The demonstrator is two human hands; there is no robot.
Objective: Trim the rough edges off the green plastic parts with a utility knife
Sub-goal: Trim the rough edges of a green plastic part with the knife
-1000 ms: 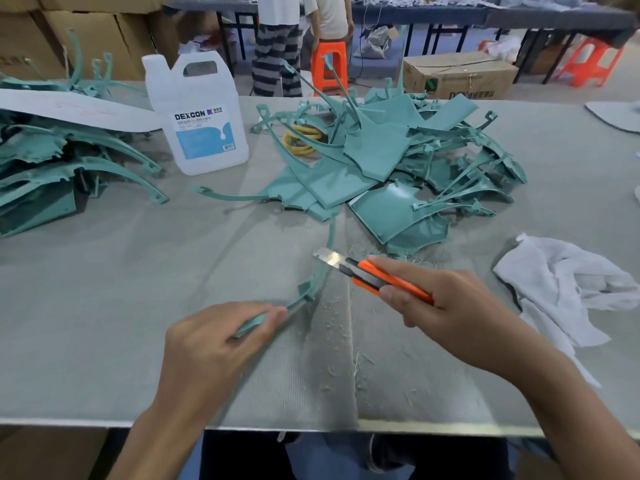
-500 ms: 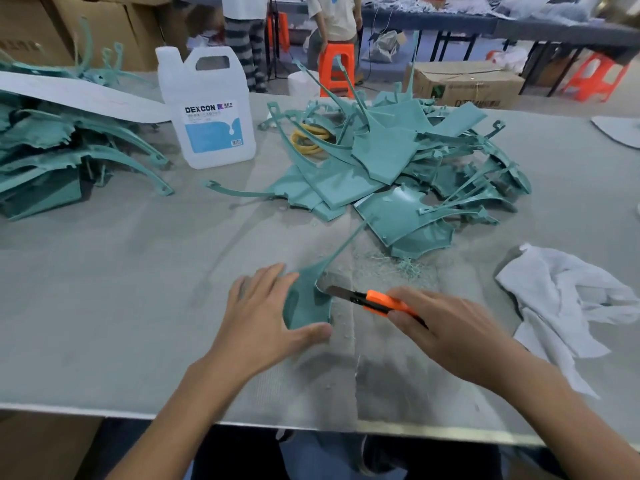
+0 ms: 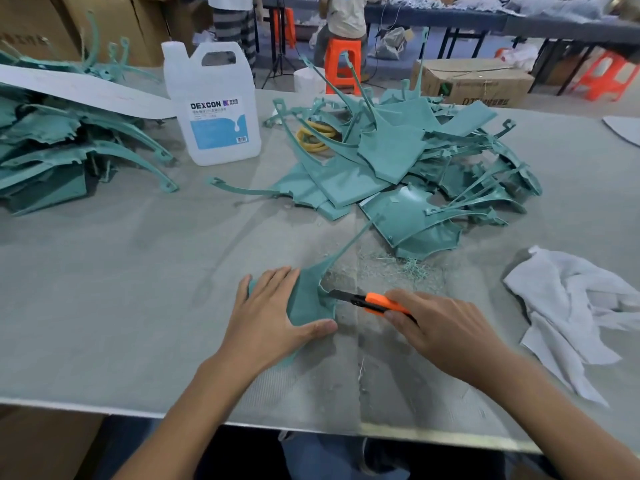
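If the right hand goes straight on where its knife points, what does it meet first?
The green plastic part under the left hand; the utility knife in the right hand seems to touch its edge.

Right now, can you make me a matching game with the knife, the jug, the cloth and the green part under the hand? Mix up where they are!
Things:
1. knife
2. jug
3. cloth
4. part

Places or states:
A. pressed flat under the left hand
B. gripped in the right hand
C. lying crumpled, right of both hands
D. standing upright, handle on top

Pairs: 1-B, 2-D, 3-C, 4-A
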